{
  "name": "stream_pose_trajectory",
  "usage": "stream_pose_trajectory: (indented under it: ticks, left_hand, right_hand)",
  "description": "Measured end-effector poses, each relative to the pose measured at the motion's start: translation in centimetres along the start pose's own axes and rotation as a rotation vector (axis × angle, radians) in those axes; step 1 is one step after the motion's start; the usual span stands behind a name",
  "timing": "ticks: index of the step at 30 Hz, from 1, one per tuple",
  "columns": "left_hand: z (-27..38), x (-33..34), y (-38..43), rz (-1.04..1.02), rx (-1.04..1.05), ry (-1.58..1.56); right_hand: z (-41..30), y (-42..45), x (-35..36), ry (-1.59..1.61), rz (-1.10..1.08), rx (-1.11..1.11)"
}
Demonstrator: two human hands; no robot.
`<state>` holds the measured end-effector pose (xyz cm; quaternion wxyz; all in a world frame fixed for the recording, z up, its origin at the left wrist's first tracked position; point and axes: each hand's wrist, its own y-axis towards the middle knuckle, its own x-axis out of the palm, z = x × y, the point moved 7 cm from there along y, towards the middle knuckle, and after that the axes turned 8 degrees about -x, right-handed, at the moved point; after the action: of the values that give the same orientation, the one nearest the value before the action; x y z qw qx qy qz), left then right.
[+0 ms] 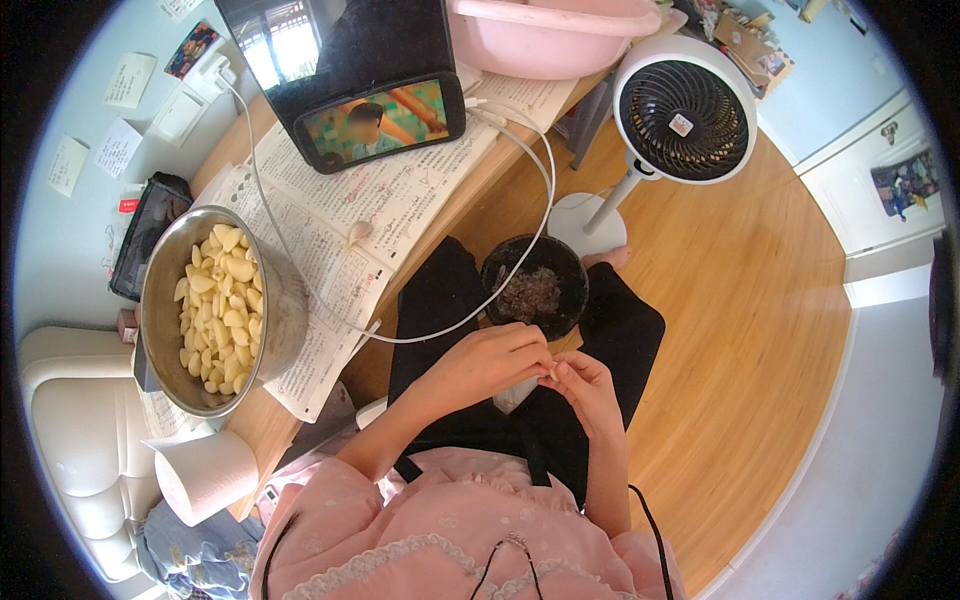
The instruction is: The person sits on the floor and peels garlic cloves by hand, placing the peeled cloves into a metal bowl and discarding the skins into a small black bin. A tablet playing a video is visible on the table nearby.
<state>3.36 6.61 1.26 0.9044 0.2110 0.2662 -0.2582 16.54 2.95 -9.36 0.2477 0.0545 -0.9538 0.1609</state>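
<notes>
Both my hands meet over my lap, fingertips together on a small pale piece, which looks like a garlic clove (553,370). My left hand (491,364) reaches in from the left and pinches it from above; my right hand (589,388) holds it from the right. Just beyond them, between my knees, is a black bin (581,289) with papery peelings (529,292) inside. On the desk at the left, a steel pot (281,322) holds many peeled garlic cloves (223,307). One unpeeled clove (359,232) lies on the open printed pages (322,244).
A phone (382,124) leans against a dark glossy panel (352,37). Its white cable (553,187) loops over the bin. A pink basin (551,37) sits at the desk's far end, a white fan (686,109) stands on the floor, and a paper roll (206,476) is near the pot.
</notes>
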Motion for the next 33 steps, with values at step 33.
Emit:
stream_pose_trajectory:
  ticks: [33]
  left_hand:
    - [-1.1,1.4,1.5,-0.05,-0.082,0.114]
  right_hand:
    - [-1.2,1.2,-1.9,-0.246,-0.068,0.006]
